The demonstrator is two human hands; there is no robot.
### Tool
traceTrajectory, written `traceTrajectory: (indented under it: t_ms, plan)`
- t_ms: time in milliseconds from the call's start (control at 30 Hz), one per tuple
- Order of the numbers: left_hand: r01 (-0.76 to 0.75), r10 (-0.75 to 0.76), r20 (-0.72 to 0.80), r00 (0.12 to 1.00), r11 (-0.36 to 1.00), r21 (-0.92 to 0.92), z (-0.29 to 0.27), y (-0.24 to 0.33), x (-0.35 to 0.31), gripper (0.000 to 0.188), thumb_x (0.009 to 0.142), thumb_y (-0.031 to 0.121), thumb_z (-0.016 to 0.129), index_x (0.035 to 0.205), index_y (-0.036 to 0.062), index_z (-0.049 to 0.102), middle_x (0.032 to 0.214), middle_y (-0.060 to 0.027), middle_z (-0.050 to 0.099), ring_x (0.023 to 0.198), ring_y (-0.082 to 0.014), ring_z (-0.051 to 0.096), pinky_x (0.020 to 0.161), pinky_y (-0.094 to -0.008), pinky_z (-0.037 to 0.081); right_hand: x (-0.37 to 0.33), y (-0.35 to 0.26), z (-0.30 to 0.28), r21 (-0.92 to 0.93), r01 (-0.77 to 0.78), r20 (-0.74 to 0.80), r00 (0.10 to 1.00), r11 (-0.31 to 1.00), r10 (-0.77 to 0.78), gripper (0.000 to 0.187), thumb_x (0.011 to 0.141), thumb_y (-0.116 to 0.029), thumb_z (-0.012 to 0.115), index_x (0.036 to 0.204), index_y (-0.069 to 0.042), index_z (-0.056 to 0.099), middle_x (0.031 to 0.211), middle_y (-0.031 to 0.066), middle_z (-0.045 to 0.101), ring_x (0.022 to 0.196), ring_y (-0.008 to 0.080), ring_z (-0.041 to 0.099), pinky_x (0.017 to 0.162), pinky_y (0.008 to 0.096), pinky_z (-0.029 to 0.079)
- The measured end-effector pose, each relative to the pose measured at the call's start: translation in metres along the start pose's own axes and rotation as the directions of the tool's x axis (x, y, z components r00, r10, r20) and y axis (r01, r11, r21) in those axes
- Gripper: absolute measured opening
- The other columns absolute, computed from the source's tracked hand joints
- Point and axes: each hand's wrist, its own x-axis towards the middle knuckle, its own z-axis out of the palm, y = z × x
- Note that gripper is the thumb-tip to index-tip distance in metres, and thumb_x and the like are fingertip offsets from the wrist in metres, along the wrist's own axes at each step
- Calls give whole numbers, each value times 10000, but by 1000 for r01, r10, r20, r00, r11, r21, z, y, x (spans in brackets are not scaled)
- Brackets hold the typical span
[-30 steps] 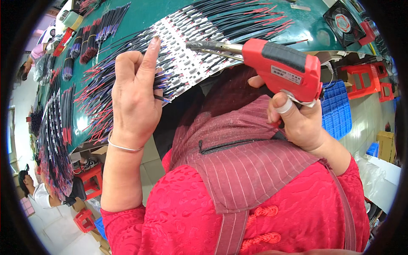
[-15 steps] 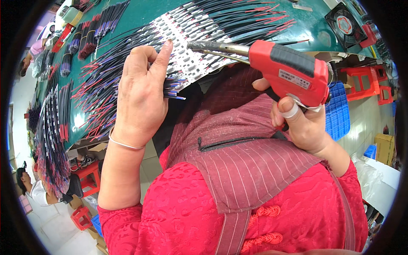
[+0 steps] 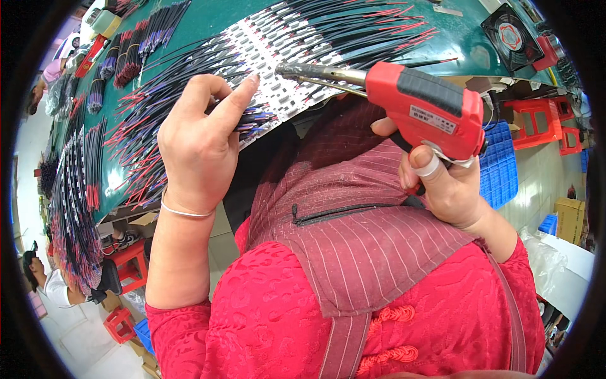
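Note:
My right hand (image 3: 442,183) grips a red and black soldering gun (image 3: 423,107) by its handle; the metal tip (image 3: 297,71) points left over a panel of small white circuit strips (image 3: 271,57) on the green table (image 3: 442,38). My left hand (image 3: 202,139) rests on the near edge of that panel, index finger stretched onto the strips and the other fingers curled over a bundle of thin black and red wires (image 3: 252,120). A thin bracelet circles my left wrist. My red top and striped apron fill the lower view.
Rows of black and red wires (image 3: 353,25) cover the green table; more bundles (image 3: 76,189) hang along its left side. A small black fan (image 3: 511,35) sits far right. Red stools (image 3: 536,120), a blue crate (image 3: 502,170) and a seated person (image 3: 44,284) are around the table.
My left hand has slid right along the panel's edge, its index finger now lying on the strips. The soldering gun has dipped slightly, tip closer to the strips.

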Motion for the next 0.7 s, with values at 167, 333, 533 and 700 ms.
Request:
traceTrajectory:
  t_ms: [167, 333, 533, 700]
  plan:
    - [-39, 41, -45, 998, 998, 38, 7, -3, 2, 491, 612, -89, 661, 1077, 58, 722, 885, -92, 584, 764, -257, 610, 635, -357, 501, 0, -1, 1, 28, 14, 9, 1000, 1000, -15, 363, 969, -60, 601, 1325, -16, 548, 1212, 125, 663, 1069, 177, 633, 887, 300, 516]
    - [-78, 79, -11, 997, 992, 96, 8, -4, 1, 413, 639, -82, 640, 1027, 36, 721, 904, -104, 607, 774, -266, 605, 674, -362, 511, 1, -6, 0, -98, 23, 76, 997, 995, -16, 352, 944, -29, 627, 1289, -3, 568, 1203, 135, 666, 1085, 180, 634, 934, 315, 504]
    - [-100, 101, -47, 994, 995, 20, 11, -2, 4, 315, 633, -80, 643, 928, 8, 707, 885, -92, 625, 787, -264, 607, 682, -360, 514, -1, -5, 5, -3, -29, 49, 998, 1000, 29, 383, 907, 1, 675, 1278, -7, 578, 1174, 123, 676, 1065, 159, 634, 905, 294, 515]
    - [-66, 66, -8, 998, 997, 33, 11, 0, 4, 260, 656, -63, 661, 903, 3, 709, 852, -86, 603, 761, -259, 594, 661, -358, 504, 0, -4, 3, -55, -32, 42, 999, 998, 34, 344, 903, -9, 689, 1236, -9, 600, 1088, 91, 691, 998, 141, 648, 868, 278, 525]
